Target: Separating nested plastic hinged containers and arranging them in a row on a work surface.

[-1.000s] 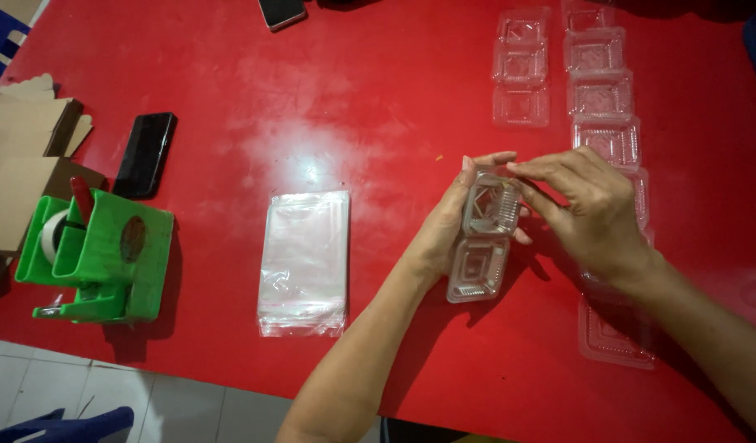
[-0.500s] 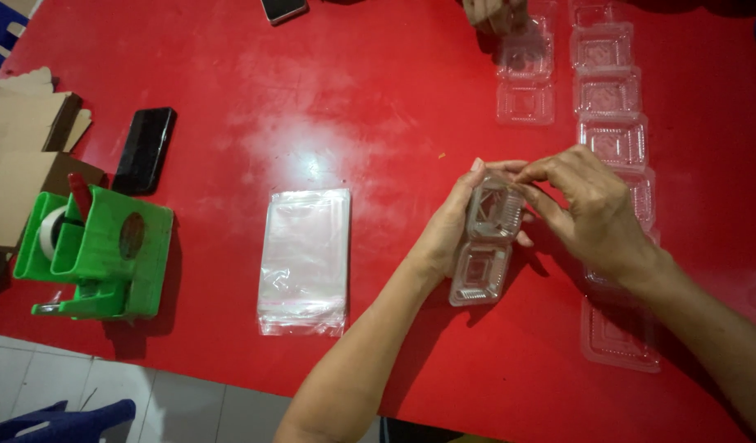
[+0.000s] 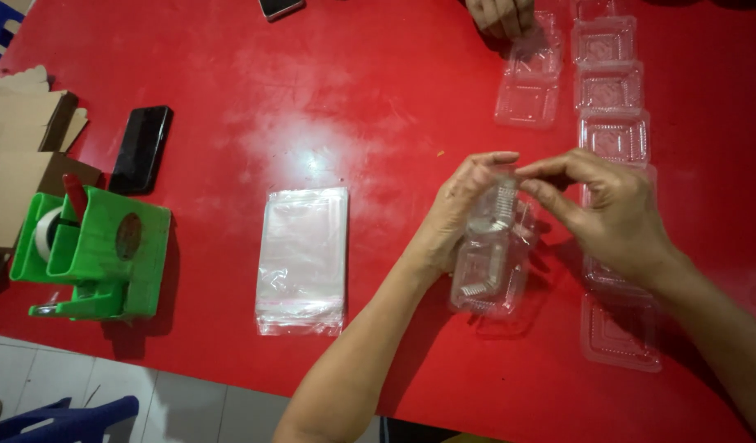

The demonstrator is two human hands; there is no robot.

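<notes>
Your left hand (image 3: pixel 456 217) and right hand (image 3: pixel 612 209) hold 1 clear hinged clamshell container (image 3: pixel 493 254) just above the red desk (image 3: pixel 353 107), near its front edge. The left fingers (image 3: pixel 484 168) are curled closed around the upper half from the left side, and the right fingers (image 3: pixel 550 176) are pinched shut on its top edge from the right; the lower half hangs open below them, close over the desk. The step in hand looks like working the 2 halves of this thin shell, so keep the pinch light: the plastic probably flexes and may crease if you squeeze near the middle. Hold by the rim and corners, keep the hinge line straight, and let both thumbs guide the edges evenly rather than pulling from 1 side. Whether anything sits inside the shell I cannot tell, as the clear plastic is hard to read. Watch your right forearm, because a column of empty clear trays (image 3: pixel 612 135) lies right under and behind it, with 1 more tray (image 3: pixel 620 332) near the desk's front edge that a sweep could push off. To your left, well apart, lies a stack of clear plastic bags (image 3: pixel 302 258), and farther left a green tape dispenser (image 3: pixel 95 254), a black phone (image 3: pixel 140 149) and some cardboard boxes (image 3: pixel 21 156). Another person's hand (image 3: pixel 501 15) rests on trays at the far edge; keep your motion clear of it.
</notes>
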